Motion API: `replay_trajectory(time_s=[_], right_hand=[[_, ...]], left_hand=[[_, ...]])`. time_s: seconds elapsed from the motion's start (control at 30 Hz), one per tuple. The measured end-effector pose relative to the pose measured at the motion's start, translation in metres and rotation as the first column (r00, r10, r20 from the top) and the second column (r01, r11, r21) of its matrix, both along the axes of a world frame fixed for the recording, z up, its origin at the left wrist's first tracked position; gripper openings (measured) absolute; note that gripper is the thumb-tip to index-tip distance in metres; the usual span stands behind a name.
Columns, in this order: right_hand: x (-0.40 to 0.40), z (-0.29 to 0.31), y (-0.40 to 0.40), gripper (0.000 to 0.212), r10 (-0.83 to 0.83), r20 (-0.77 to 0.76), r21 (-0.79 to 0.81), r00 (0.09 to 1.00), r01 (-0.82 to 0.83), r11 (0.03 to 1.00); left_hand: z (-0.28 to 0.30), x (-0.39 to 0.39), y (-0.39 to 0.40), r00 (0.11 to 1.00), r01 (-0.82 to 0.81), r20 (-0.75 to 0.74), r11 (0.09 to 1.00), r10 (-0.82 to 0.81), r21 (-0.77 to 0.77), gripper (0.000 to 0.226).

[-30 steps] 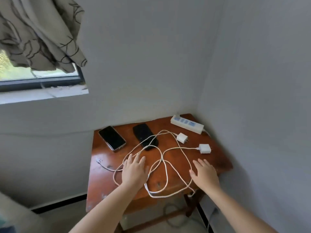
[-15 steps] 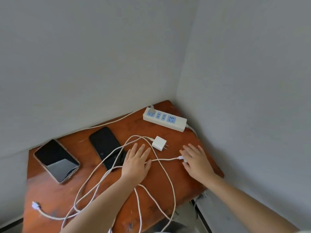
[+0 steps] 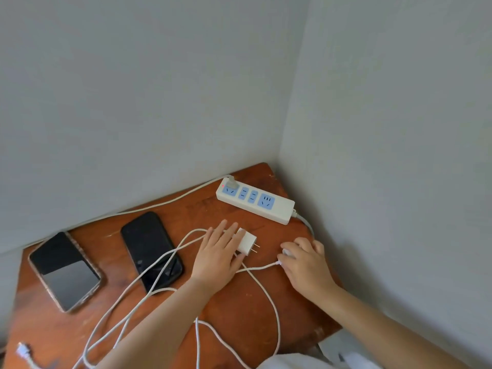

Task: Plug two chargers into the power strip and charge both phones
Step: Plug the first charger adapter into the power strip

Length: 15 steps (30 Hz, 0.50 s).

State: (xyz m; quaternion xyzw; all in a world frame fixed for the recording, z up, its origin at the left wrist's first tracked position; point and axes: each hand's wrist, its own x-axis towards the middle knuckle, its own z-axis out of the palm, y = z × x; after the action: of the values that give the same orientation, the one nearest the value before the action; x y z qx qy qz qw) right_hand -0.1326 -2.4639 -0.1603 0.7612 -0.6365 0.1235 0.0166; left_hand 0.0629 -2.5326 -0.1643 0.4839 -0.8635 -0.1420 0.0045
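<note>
We read this as a room in a home: a small worn wooden table point(image 3: 239, 310) pushed into a corner of plain grey-white walls point(image 3: 133, 102), carrying two phones point(image 3: 151, 251) point(image 3: 65, 270) and a household power strip point(image 3: 255, 200).

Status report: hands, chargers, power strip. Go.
Left hand flat beside loose charger, no grip. Right hand covers second charger, grip unclear. Power strip: neither plugged in. Cables cross the middle phone.
</note>
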Motion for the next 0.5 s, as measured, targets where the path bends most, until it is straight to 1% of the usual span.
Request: replay_trajectory(time_s=[0.1,0.17,0.23,0.3,0.37,0.43,0.5], right_hand=[[-0.004,0.0,-0.007,0.026,0.0,-0.015,0.004,1.0,0.0,1.0],[-0.004,-0.002,-0.009,0.026,0.028,-0.02,0.013,0.999,-0.027,1.0],[-0.005,-0.001,-0.007,0.028,0.059,-0.03,0.054,0.998,-0.058,0.997],[-0.007,0.003,-0.006,0.036,0.057,-0.05,0.139,0.997,-0.049,0.989],[-0.01,0.006,-0.006,0.043,0.083,-0.094,0.243,0.992,-0.058,0.968],[-0.015,0.006,-0.009,0.041,0.168,-0.11,0.344,0.98,-0.121,0.931],[-0.016,0.01,-0.018,0.036,0.241,-0.126,0.394,0.962,-0.175,0.902]], left_hand=[[0.005,-0.015,-0.017,0.991,0.085,0.094,0.991,-0.095,0.098,0.054],[0.007,-0.02,-0.025,0.979,0.1,0.167,0.988,-0.119,0.119,0.056],[0.007,-0.019,-0.03,0.979,0.034,0.197,0.997,-0.047,0.071,0.056],[0.005,-0.011,-0.033,0.98,-0.087,0.181,0.996,0.081,0.03,0.055],[0.004,-0.001,-0.034,0.971,-0.169,0.174,0.986,0.165,0.01,0.056],[0.003,0.007,-0.035,0.963,-0.228,0.154,0.974,0.223,0.015,0.057],[0.003,0.013,-0.037,0.954,-0.278,0.127,0.96,0.271,0.034,0.058]])
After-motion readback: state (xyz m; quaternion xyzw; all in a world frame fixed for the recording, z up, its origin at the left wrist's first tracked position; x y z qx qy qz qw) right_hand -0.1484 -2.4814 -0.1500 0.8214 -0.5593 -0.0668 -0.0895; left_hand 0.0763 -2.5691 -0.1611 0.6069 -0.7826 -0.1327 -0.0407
